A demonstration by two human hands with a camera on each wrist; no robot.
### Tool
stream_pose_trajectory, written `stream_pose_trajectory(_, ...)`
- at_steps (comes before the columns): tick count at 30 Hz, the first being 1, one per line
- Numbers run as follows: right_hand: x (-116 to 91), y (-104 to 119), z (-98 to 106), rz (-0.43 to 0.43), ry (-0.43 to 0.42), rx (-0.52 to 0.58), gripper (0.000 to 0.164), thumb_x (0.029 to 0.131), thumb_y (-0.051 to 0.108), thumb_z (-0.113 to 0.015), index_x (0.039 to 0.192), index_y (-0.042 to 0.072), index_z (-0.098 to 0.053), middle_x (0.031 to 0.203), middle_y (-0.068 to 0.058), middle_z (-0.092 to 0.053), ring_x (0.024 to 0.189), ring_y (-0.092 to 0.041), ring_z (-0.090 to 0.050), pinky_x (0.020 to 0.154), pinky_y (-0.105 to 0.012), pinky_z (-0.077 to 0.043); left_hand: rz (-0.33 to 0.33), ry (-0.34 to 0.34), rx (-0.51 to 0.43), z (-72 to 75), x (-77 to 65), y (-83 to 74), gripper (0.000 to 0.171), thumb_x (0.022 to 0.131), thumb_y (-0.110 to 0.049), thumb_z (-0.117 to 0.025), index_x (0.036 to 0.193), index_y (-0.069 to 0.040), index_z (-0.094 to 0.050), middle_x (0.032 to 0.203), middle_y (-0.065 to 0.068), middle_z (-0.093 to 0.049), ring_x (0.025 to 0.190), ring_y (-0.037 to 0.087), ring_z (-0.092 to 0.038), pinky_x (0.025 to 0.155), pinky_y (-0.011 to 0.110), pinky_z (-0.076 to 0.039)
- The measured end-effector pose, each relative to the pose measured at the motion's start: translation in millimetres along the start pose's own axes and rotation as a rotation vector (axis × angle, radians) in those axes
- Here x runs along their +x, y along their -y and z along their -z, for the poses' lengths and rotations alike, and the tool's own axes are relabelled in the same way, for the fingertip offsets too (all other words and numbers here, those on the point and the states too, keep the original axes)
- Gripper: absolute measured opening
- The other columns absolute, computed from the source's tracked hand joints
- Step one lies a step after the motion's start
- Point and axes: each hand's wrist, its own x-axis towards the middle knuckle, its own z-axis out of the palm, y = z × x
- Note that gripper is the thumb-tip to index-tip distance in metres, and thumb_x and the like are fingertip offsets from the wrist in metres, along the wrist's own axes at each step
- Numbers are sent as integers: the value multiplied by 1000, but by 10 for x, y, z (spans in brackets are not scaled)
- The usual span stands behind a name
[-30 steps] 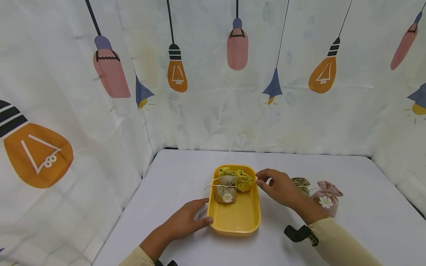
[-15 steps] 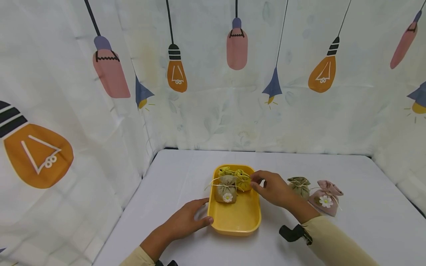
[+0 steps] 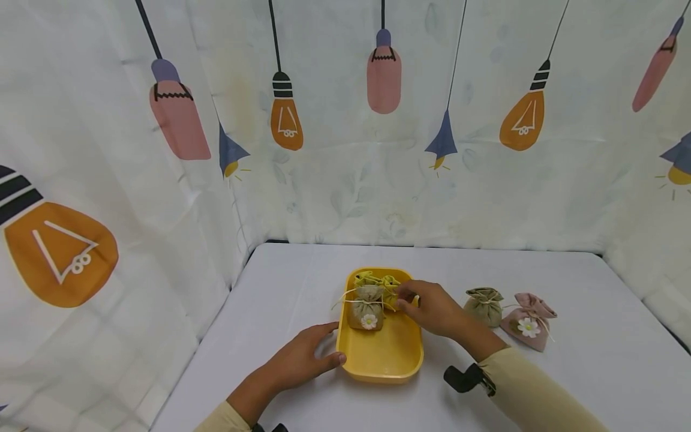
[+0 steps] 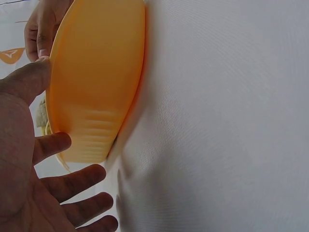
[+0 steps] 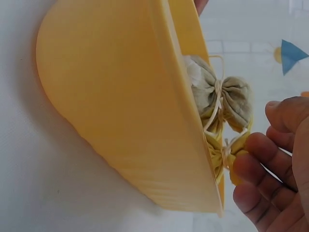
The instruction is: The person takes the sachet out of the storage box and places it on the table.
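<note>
A yellow tray (image 3: 383, 354) holds a beige drawstring pouch (image 3: 367, 315) with a white flower, and yellow pouches (image 3: 390, 294) behind and beside it. My left hand (image 3: 302, 357) rests along the tray's left side, thumb and index finger touching its wall and the other fingers spread, as the left wrist view shows. Over the tray's right rim reaches my right hand (image 3: 432, 306). Its fingertips (image 5: 244, 166) are right at the yellow pouch's gathered top, while the thumb (image 5: 285, 113) stands apart from it. That hand partly hides the yellow pouch in the head view.
On the white table (image 3: 459, 396), right of the tray, stand an olive-green pouch (image 3: 484, 309) and a pink pouch (image 3: 529, 324) with a white flower, side by side. A curtain (image 3: 345, 198) printed with lamps hangs behind the table and along its sides.
My right hand has moved left, from just outside the tray's right rim to over the yellow pouch inside. The olive-green pouch is now fully uncovered. My left hand and the tray have stayed put.
</note>
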Motion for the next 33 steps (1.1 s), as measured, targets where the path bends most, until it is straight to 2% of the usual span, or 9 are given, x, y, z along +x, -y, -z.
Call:
stream_pose_trajectory(5,26,24,-30,-31,27,17,25,98,22,-74,121,11,-73,94,12,-64,86,-10,-59,74,-30,-54,-6,-3,-6,-1,1,7,81,93,-64,-65,155,-16,-46,153,8,-48,143,36,-40,112,63,-36)
stream_pose_trajectory(13,59,54,-64,-20,58,24,27,99,21,-72,124,10,-71,92,10,-63,83,-11,-58,66,-27,-54,-20,1,-12,8,0,-4,80,93,-63,-65,155,-14,-46,153,9,-48,143,36,-40,112,63,-36)
stream_pose_trajectory(19,101,106,-106,-61,96,11,37,98,23,-73,133,14,-67,97,10,-65,82,-11,-58,65,-27,-54,-12,6,-18,8,-7,-3,80,93,-63,-65,155,-15,-46,154,9,-48,143,36,-40,112,63,-36)
stream_pose_trajectory(24,130,140,-126,-96,109,-13,48,97,25,-74,142,15,-60,100,10,-68,82,-10,-59,67,-27,-55,-29,-1,-17,-1,-3,8,79,94,-61,-65,155,-14,-46,153,9,-48,143,36,-41,112,62,-36)
stream_pose_trajectory(33,153,183,-146,-110,152,-28,51,97,24,-74,144,12,-58,99,8,-68,79,-10,-60,66,-27,-55,-11,-5,-11,-12,-9,16,81,93,-62,-65,155,-15,-45,154,10,-48,143,37,-40,112,63,-35)
